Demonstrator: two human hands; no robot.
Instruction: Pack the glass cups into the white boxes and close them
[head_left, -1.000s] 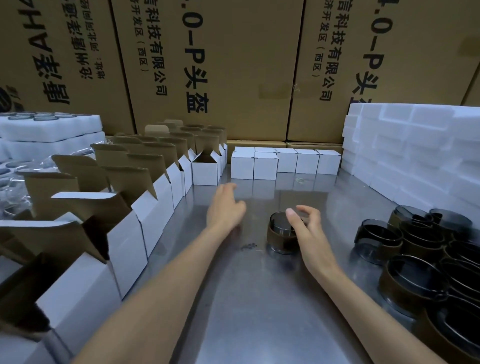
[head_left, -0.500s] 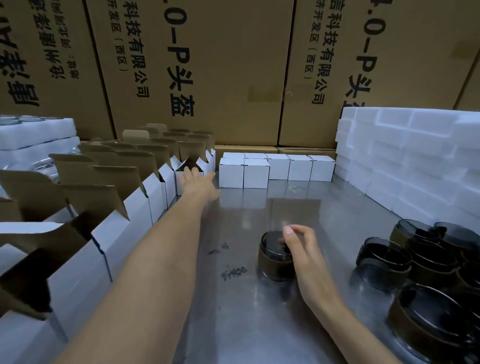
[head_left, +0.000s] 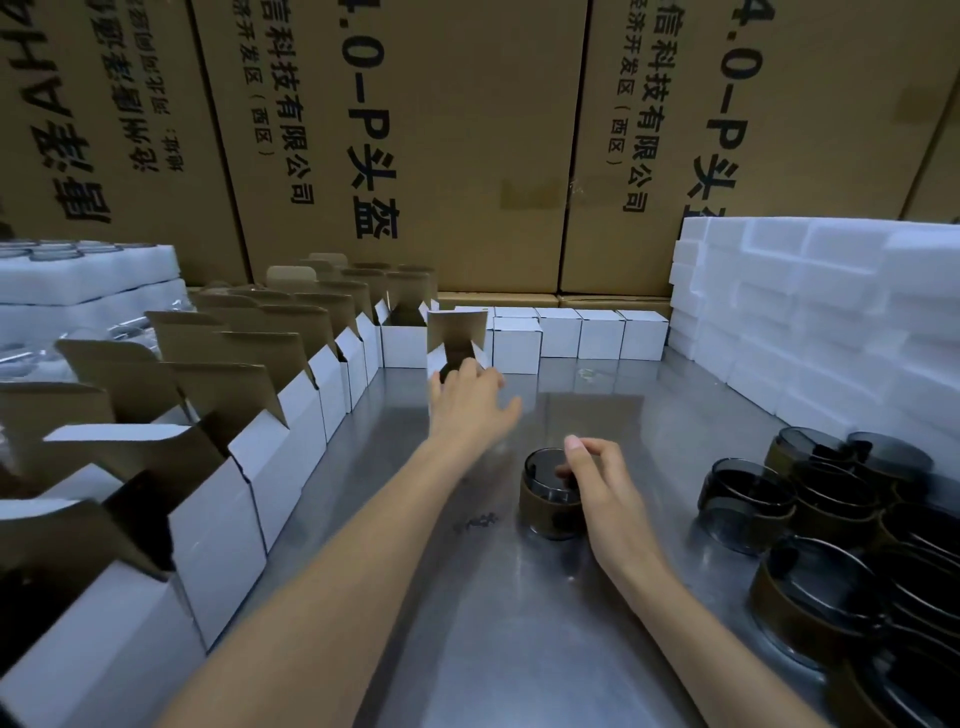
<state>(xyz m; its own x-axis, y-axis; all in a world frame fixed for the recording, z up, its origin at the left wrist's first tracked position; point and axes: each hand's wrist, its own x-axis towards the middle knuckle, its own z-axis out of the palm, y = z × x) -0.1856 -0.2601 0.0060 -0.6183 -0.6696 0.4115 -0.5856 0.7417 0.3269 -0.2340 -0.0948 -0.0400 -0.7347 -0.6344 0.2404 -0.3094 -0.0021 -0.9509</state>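
Two hands, one cup-and-box pair, lined up for packing.
Left hand (head_left: 470, 397) grips an open box (head_left: 457, 340); right hand (head_left: 605, 486) pinches the cup (head_left: 548, 501) rim, ready to drop in.

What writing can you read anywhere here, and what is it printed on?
"0-P头盔": middle brown carton at the back, big vertical print.
"信科技有限公司" with "(西区)": same carton, smaller print.
"0-P头": right brown carton, cut off below; it repeats the smaller lines.
Left brown carton: print upside down, not reliably readable.
White boxes, foam blocks, glass cups: no text visible.
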